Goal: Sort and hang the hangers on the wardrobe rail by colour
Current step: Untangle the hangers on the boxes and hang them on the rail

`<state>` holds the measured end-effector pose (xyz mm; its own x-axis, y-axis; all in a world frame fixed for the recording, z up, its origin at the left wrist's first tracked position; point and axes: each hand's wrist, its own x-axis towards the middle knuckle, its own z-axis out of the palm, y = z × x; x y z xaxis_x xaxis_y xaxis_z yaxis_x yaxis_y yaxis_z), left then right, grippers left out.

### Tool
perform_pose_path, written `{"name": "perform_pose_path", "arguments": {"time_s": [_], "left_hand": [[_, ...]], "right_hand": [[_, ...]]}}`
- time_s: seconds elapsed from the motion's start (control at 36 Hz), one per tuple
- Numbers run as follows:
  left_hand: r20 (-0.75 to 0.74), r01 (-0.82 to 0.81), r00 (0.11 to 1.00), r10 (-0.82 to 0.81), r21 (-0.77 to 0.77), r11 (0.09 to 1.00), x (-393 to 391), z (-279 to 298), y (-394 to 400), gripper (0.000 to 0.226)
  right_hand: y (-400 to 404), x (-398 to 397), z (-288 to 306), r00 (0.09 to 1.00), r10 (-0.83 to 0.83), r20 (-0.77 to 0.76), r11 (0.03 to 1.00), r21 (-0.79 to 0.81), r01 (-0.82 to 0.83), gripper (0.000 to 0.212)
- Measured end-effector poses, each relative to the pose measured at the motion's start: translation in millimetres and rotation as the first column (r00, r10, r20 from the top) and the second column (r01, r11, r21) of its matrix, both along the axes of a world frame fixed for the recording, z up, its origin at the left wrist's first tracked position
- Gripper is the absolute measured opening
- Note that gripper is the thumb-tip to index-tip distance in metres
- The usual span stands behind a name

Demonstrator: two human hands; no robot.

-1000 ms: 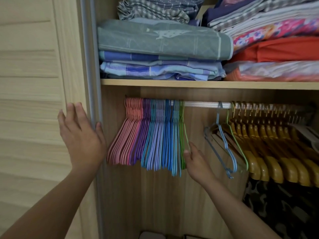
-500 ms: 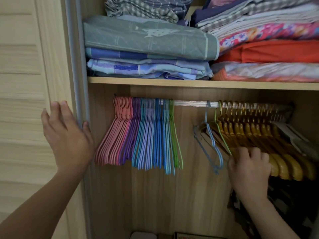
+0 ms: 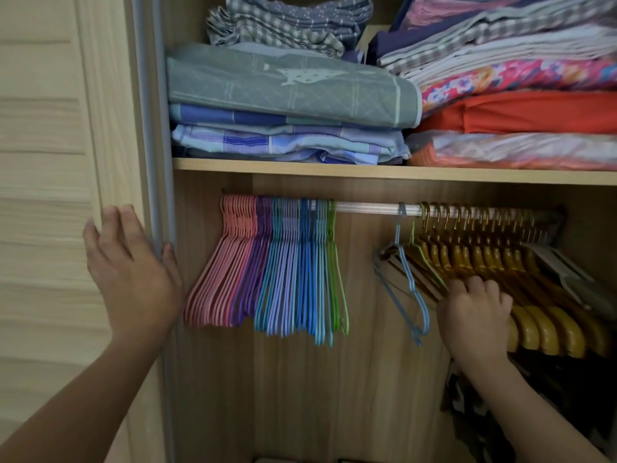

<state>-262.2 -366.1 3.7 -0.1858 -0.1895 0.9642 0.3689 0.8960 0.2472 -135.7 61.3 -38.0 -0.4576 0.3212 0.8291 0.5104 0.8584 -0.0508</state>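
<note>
A metal wardrobe rail [image 3: 367,207] runs under the shelf. At its left end hang thin hangers grouped by colour: pink hangers [image 3: 220,272], purple hangers [image 3: 252,269], teal and blue hangers [image 3: 293,279], then green hangers [image 3: 337,279]. Further right a lone blue hanger [image 3: 409,289] and a green hanger [image 3: 422,259] hang beside a row of yellow wooden hangers [image 3: 494,262]. My left hand [image 3: 132,272] rests flat on the wardrobe door edge. My right hand [image 3: 474,315] has curled fingers over the lower ends of the yellow hangers, next to the green one.
The sliding wooden door [image 3: 50,195] stands at the left. A shelf [image 3: 367,172] above the rail carries stacks of folded bedding [image 3: 287,85]. Dark patterned clothing [image 3: 534,396] hangs below the yellow hangers at the right.
My right hand left the sorted green hangers and moved right to the yellow hangers, where it now stays with curled fingers. My left hand keeps its place on the door.
</note>
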Motion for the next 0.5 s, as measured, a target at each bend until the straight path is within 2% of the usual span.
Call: {"name": "perform_pose_path", "arguments": {"time_s": [0.08, 0.14, 0.22, 0.42, 0.5], "left_hand": [[-0.005, 0.001, 1.0, -0.001, -0.003, 1.0, -0.1, 0.0, 0.3, 0.064], [-0.024, 0.012, 1.0, -0.012, -0.001, 1.0, -1.0, 0.0, 0.7, 0.064], [-0.041, 0.017, 0.999, -0.017, 0.0, 1.0, 0.1, -0.1, 0.2, 0.064], [-0.017, 0.017, 1.0, -0.017, 0.01, 1.0, 1.2, 0.9, 1.6, 0.065], [-0.003, 0.023, 1.0, -0.023, 0.015, 1.0, 2.2, 0.7, 2.2, 0.066]], "right_hand": [[-2.1, 3.2, 8.2, 0.991, 0.115, -0.072, 0.992, -0.046, -0.118, 0.015], [-4.1, 4.6, 15.3, 0.959, 0.232, -0.164, 0.966, -0.074, -0.247, 0.007], [-9.1, 4.0, 29.9, 0.901, 0.354, -0.252, 0.912, -0.119, -0.392, 0.02], [-8.0, -27.8, 68.7, 0.874, 0.381, -0.301, 0.837, -0.291, -0.464, 0.024], [-5.2, -44.8, 77.1, 0.891, 0.385, -0.24, 0.804, -0.387, -0.452, 0.027]]}}
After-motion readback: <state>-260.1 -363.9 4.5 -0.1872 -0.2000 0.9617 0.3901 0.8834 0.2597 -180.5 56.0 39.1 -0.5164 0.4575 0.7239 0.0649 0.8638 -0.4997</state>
